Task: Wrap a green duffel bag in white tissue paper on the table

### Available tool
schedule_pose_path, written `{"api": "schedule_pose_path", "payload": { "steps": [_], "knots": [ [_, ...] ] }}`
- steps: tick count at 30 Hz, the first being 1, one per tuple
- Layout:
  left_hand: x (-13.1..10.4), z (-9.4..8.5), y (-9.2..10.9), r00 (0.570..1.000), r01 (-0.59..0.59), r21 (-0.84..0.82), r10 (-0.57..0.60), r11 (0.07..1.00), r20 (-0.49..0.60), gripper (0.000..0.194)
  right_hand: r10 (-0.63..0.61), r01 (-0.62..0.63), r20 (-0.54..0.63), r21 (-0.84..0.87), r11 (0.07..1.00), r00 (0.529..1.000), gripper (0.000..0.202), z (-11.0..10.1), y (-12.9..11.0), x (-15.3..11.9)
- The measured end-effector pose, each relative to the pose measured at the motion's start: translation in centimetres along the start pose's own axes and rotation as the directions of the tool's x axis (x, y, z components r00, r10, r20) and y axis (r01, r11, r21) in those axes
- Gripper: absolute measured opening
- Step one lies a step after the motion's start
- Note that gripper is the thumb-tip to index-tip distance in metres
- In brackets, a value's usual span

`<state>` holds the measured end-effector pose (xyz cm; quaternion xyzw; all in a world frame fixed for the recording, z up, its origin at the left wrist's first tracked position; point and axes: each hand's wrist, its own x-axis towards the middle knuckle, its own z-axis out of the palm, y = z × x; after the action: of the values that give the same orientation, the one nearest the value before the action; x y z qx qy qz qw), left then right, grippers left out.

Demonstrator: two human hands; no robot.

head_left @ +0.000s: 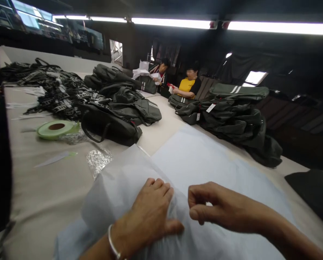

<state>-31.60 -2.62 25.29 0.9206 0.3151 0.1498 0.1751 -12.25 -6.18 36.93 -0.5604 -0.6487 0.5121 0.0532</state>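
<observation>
Sheets of thin white tissue paper are spread at the near middle of the table, rumpled and lifted on the left. My left hand lies on the crumpled part, palm down, its thumb held apart from the fingers; a light bangle circles the wrist. Just to its right, my right hand hovers over the sheet with its fingers curled in toward the thumb. A small gap shows inside the curl, and I see nothing held there. Whatever lies under the rumpled paper is hidden.
A roll of pale green tape, clear crinkled plastic and a dark bag lie left. Piled black straps are behind them. Dark bags are heaped right. Two people, one in a yellow top, stand at the far end.
</observation>
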Motion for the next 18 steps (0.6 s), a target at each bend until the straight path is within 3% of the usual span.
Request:
{"api": "schedule_pose_path", "payload": {
  "steps": [3, 6, 9, 11, 13, 15, 18],
  "knots": [
    [-0.2, 1.0, -0.8, 0.997, -0.014, -0.035, 0.012, 0.999, -0.078, 0.079, 0.032, -0.039, 0.172, 0.037, 0.999, 0.985, 0.019, -1.4, 2.2, 5.2],
    [-0.3, 2.0, -1.6, 0.991, -0.091, 0.023, 0.093, 0.996, -0.099, 0.083, 0.066, -0.087, 0.282, 0.062, 0.994, 0.957, 0.025, -1.8, 5.7, 8.4],
    [-0.2, 3.2, -2.4, 0.976, -0.129, 0.130, 0.149, 0.983, -0.158, 0.065, 0.033, -0.106, 0.375, 0.174, 0.979, 0.926, 0.040, -1.7, 8.1, 10.6],
    [-0.2, 3.7, -2.8, 0.966, -0.117, 0.191, 0.156, 0.975, -0.208, 0.045, 0.011, -0.100, 0.384, 0.211, 0.972, 0.923, 0.046, -1.7, 9.1, 11.5],
    [-0.2, 3.6, -3.0, 0.959, -0.119, 0.228, 0.172, 0.966, -0.225, 0.038, 0.029, -0.094, 0.349, 0.170, 0.981, 0.937, 0.051, -1.6, 9.9, 12.2],
    [-0.1, 2.8, -3.1, 0.963, -0.156, 0.256, 0.205, 0.954, -0.178, 0.040, 0.025, -0.082, 0.328, 0.162, 0.983, 0.944, 0.057, -1.2, 10.9, 12.7],
    [0.1, 1.3, -3.0, 0.968, -0.214, 0.294, 0.243, 0.932, -0.067, 0.042, -0.095, -0.007, 0.296, 0.327, 0.945, 0.950, 0.068, 0.3, 12.7, 13.4]
  ]
}}
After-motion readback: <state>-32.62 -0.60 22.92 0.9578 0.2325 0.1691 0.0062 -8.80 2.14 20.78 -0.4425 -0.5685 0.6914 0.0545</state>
